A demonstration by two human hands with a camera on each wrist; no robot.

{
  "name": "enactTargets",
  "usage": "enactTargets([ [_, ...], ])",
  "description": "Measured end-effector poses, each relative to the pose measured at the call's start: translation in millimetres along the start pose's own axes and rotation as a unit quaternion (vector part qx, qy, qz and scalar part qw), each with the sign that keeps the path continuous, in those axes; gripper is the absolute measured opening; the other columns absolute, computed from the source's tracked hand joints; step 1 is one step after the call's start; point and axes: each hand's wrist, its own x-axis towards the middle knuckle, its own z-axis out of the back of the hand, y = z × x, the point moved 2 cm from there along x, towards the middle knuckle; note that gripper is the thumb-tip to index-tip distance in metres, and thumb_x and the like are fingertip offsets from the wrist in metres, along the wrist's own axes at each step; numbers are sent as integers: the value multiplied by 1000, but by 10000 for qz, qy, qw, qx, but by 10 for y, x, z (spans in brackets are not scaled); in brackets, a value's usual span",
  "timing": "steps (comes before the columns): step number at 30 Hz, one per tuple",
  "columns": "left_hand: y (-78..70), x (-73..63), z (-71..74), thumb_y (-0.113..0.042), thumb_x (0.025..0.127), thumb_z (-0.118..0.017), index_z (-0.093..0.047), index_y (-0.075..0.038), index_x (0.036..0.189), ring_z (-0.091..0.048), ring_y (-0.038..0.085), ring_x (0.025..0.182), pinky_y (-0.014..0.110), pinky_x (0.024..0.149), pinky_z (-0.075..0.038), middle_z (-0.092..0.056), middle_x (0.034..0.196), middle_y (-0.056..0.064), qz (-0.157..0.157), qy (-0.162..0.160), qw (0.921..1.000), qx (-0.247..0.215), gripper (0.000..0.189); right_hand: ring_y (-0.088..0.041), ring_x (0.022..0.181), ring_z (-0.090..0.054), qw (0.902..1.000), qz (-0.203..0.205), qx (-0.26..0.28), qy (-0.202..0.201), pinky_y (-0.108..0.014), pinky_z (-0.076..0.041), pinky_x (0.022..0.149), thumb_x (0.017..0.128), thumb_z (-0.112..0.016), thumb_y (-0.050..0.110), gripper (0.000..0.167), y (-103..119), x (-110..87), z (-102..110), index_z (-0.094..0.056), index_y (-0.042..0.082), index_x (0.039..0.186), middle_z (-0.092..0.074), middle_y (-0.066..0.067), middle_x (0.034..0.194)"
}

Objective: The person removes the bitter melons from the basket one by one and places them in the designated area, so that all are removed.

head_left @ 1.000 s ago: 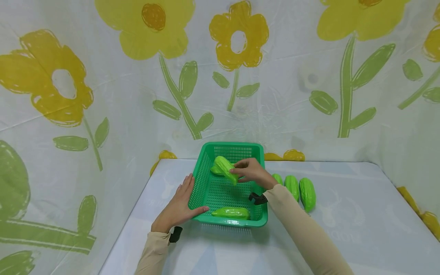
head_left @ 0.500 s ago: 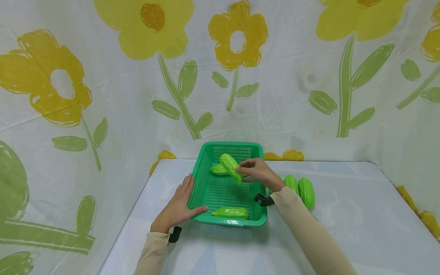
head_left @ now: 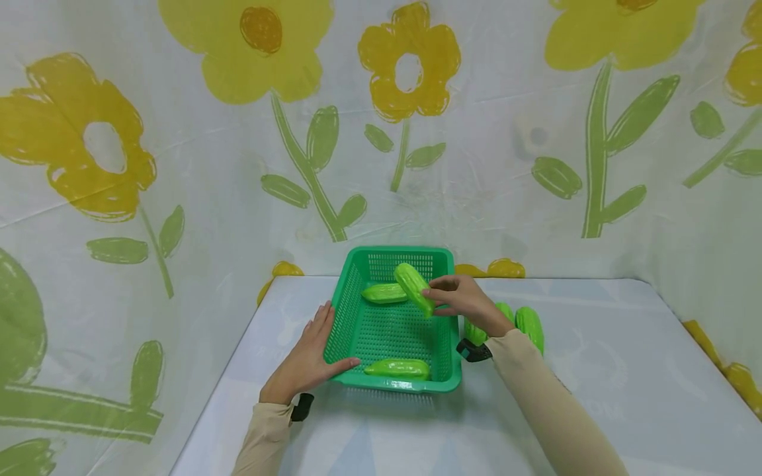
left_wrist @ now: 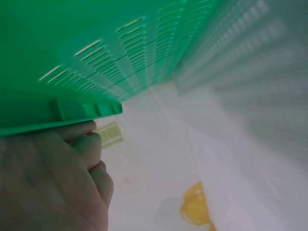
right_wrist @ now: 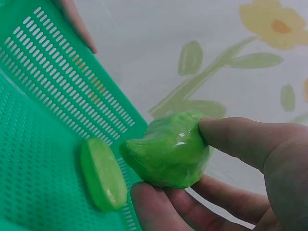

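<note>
My right hand (head_left: pixel 467 301) pinches a light green, ridged bitter melon (head_left: pixel 413 289) between thumb and fingers, above the right part of a green slotted basket (head_left: pixel 455 380). In the right wrist view the held melon (right_wrist: pixel 166 151) points its tapered end toward the camera. Two other bitter melons lie in the basket: a far melon (head_left: pixel 383 293), partly behind the held one, and a near melon (head_left: pixel 397 369) along the front wall. My left hand (head_left: pixel 303 360) rests along the basket's left side, fingers extended against the outer wall and thumb over the front corner. The left wrist view shows its fingers (left_wrist: pixel 89 149) just under the rim.
To the basket's right, several more bitter melons (head_left: pixel 528 325) lie on the pale table (head_left: pixel 625 377), partly hidden by my right hand and sleeve. A flower-printed curtain (head_left: pixel 488 165) stands behind the table and along its sides.
My right hand has moved right with the bitter melon, from mid-basket toward the right rim. More of the far melon in the basket now shows. My left hand has stayed in place.
</note>
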Motion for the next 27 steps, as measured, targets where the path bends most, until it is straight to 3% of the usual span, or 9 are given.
enactTargets([
  [6, -4, -9, 5, -67, 87, -70, -5, -7, 167, -2, 29, 165, 56, 134, -10, 1, 177, 5, 10, 23, 10000, -25, 119, -21, 111, -69, 9999, 139, -12, -47, -39, -63, 95, 98, -73, 33, 59, 16, -95, 85, -56, -3, 142, -61, -22, 139],
  [14, -6, -3, -11, -66, 87, -70, -5, -7, 167, -2, 30, 165, 56, 134, -10, -1, 177, 9, -36, 15, 10000, -51, 118, -22, 114, -68, 9997, 34, 27, -239, -38, -63, 96, 99, -71, 32, 61, -19, -243, 226, -53, -4, 145, -56, -25, 145],
  [21, -6, 2, 5, -67, 88, -69, -4, -7, 167, -3, 31, 165, 56, 133, -11, -1, 177, 9, -42, 9, 10000, -2, 119, -11, 102, -71, 9989, 64, 72, -454, -36, -64, 93, 100, -70, 33, 61, -98, -371, 404, -53, -5, 145, -61, -22, 140],
  [27, -14, 0, 6, -67, 88, -69, -5, -6, 167, -4, 33, 164, 58, 133, -12, -2, 177, 11, -33, -5, 10000, -18, 119, -14, 99, -70, 9983, 6, -6, -582, -38, -63, 95, 100, -69, 36, 62, -184, -472, 557, -53, -5, 144, -62, -18, 136],
])
